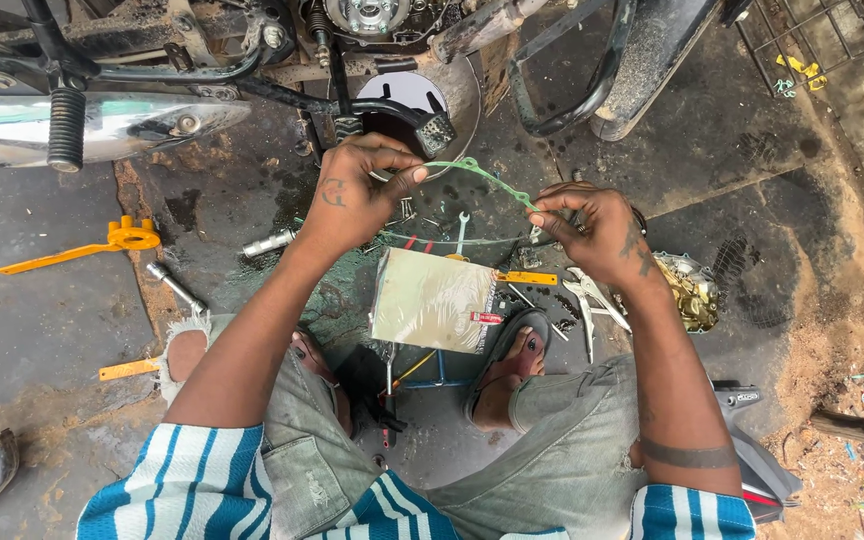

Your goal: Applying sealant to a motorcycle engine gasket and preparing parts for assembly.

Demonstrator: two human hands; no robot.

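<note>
A thin green gasket (480, 177) stretches between both hands above the oily floor. My left hand (357, 195) pinches its upper left end. My right hand (594, 228) pinches the lower right end. Below the hands lies a flat clear packet (432, 298) with a pale sheet inside. Just beyond the hands stands a motorcycle with its engine (372, 15), footpeg (65, 128) and chrome exhaust (102, 125).
Tools lie scattered on the floor: a yellow tool (117, 240), a socket extension (174, 287), wrenches (460, 232), pliers (587, 300) and a metal engine cover (690, 290). My sandalled foot (512, 365) rests under the packet. Sand and litter lie at the right.
</note>
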